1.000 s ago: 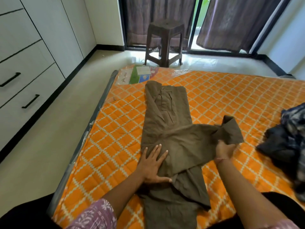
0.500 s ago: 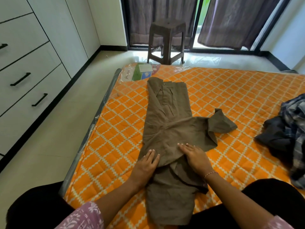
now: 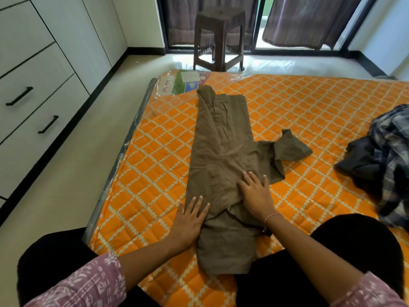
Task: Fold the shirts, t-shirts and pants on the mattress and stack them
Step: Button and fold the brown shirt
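Note:
A brown shirt lies lengthwise on the orange quilted mattress, collar toward the far end. One sleeve is folded across the body, and its cuff sticks out to the right. My left hand lies flat with straight fingers at the shirt's left edge. My right hand presses flat on the folded sleeve near the shirt's middle. A heap of dark and plaid clothes sits at the mattress's right side.
A brown plastic stool stands on the floor beyond the mattress, before curtained glass doors. White drawers line the left wall. A plastic-wrapped label lies on the mattress's far left corner. My dark-clad knees border the near edge.
My right hand let go of the sleeve's cuff and came back to press flat on the folded sleeve. My left hand slid to the shirt's left edge.

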Motion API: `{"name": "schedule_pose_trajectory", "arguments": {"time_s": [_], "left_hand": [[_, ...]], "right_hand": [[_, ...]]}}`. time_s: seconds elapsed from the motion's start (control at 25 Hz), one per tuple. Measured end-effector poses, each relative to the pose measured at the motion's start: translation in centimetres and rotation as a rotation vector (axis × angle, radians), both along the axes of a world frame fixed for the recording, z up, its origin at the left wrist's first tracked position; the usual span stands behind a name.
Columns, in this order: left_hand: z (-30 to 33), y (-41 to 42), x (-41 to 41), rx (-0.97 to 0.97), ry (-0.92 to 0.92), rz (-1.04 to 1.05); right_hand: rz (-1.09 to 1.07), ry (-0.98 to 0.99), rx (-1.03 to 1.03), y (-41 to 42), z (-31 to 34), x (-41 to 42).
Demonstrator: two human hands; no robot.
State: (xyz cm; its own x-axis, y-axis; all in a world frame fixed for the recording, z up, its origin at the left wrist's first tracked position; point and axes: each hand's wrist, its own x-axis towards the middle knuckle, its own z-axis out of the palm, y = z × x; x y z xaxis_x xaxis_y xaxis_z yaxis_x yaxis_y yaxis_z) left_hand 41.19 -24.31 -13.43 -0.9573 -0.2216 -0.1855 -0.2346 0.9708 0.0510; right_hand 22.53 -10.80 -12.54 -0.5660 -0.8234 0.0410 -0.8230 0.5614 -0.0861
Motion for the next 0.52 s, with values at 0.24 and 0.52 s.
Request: {"name": "schedule_pose_trajectory", "arguments": {"time_s": [0.24, 0.52], "left_hand": [[-0.3, -0.5, 0.5, 0.15, -0.047, 0.262], [1.2, -0.9, -1.2, 0.148, -0.483, 0.091]], "right_hand": [[0.458, -0.134, 0.19, -3.3, -1.7, 4.9], [0.458, -0.409, 0.377, -3.4, 1.2, 3.1]]}}
